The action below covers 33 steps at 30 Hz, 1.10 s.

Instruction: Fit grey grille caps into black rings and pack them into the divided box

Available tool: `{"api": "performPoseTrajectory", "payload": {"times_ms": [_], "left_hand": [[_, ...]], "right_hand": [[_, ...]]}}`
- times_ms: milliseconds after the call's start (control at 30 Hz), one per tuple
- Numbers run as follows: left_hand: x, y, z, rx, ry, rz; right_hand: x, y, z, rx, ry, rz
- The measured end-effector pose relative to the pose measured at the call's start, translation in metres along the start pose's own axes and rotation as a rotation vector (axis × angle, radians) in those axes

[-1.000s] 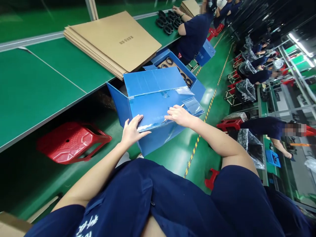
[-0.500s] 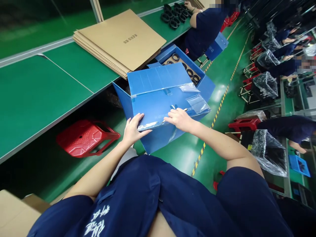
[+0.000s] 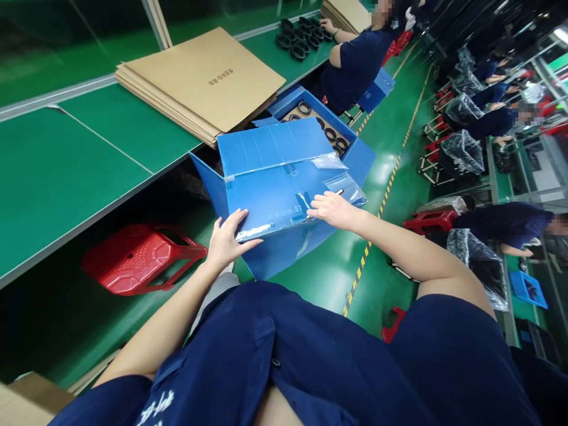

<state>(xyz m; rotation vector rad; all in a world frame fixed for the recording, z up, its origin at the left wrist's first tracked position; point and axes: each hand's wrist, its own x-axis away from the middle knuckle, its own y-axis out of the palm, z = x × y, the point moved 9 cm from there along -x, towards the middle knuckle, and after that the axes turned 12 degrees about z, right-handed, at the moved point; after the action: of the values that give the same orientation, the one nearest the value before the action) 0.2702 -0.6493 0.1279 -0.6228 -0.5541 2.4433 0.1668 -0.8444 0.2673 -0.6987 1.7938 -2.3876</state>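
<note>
A blue box (image 3: 266, 192) stands in front of me, its lettered side facing up and clear tape (image 3: 331, 161) on its flaps. My left hand (image 3: 226, 239) rests spread over the box's near left edge, fingers on the upper face and thumb along the front. Closed around a slim pen-like tool (image 3: 340, 191), my right hand (image 3: 332, 210) is at the near edge farther right. Only the tool's dark and pale end sticks out above the fist; its exact kind and its lower tip are hidden. Loose, shiny film (image 3: 348, 188) lies at the box's right end.
Flat cardboard sheets (image 3: 204, 77) are stacked on the green bench (image 3: 89, 148). Behind my box stands an open blue box (image 3: 306, 97) with black rings. A red stool (image 3: 137, 260) is below the bench. A co-worker (image 3: 355, 65) sits beyond, near black parts (image 3: 302, 38).
My right hand has moved rightward along the box's near edge with the tool. My left hand has stayed on the box's left edge. The whole view has shifted slightly.
</note>
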Motion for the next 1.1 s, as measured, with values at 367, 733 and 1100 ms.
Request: {"api": "performPoseTrajectory", "payload": {"times_ms": [367,733,1100], "left_hand": [[-0.006,-0.011,-0.002,-0.018,-0.017,0.007],[-0.015,-0.004,-0.013,-0.051,-0.052,-0.099],[-0.017,0.021,-0.012,-0.015,-0.217,-0.437]], "right_hand": [[0.105,0.020,0.104,0.132,0.199,-0.103],[0.206,-0.032,0.183,-0.194,0.983,0.569],[-0.075,0.050,-0.058,-1.231,0.962,0.978]]}}
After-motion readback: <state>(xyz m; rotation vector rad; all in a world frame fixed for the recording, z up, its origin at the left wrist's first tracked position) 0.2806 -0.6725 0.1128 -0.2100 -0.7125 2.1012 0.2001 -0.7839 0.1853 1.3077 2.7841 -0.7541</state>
